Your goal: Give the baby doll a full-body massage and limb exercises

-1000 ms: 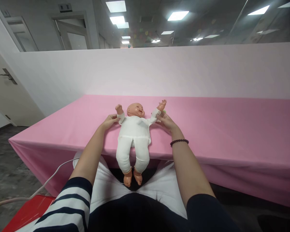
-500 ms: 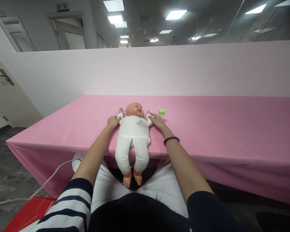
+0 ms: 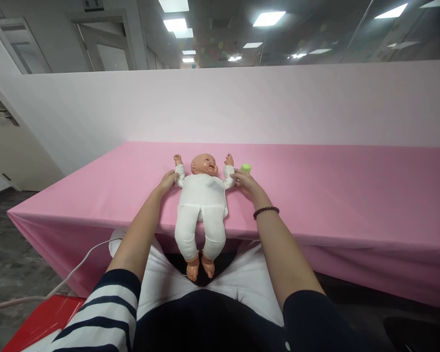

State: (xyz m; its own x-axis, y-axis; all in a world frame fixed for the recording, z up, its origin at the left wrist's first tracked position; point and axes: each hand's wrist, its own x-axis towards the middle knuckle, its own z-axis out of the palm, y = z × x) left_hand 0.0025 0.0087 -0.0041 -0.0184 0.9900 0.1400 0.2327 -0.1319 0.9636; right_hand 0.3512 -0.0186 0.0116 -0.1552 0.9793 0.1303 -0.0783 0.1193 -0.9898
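A baby doll point(image 3: 202, 193) in white cloth lies on its back on the pink-covered table, its legs hanging over the front edge toward me. Both doll arms are raised beside its head, which is turned to the right. My left hand point(image 3: 167, 181) holds the sleeved arm on the left near the elbow. On the other side, my right hand point(image 3: 247, 183), with a dark bead bracelet above the wrist, has its fingers against the sleeved arm on the right. Just behind that hand stands a small container with a green lid point(image 3: 246, 168), its lower part hidden.
The pink tablecloth point(image 3: 337, 195) drapes over the table's front edge. A white wall point(image 3: 278, 105) with a glass upper part rises behind it. Beside me at lower left are a red seat point(image 3: 47, 320) and a pale cable point(image 3: 73, 271).
The doll's arms have swung outward and up beside its head. Both my hands have moved slightly apart with them. The doll's body stays in place.
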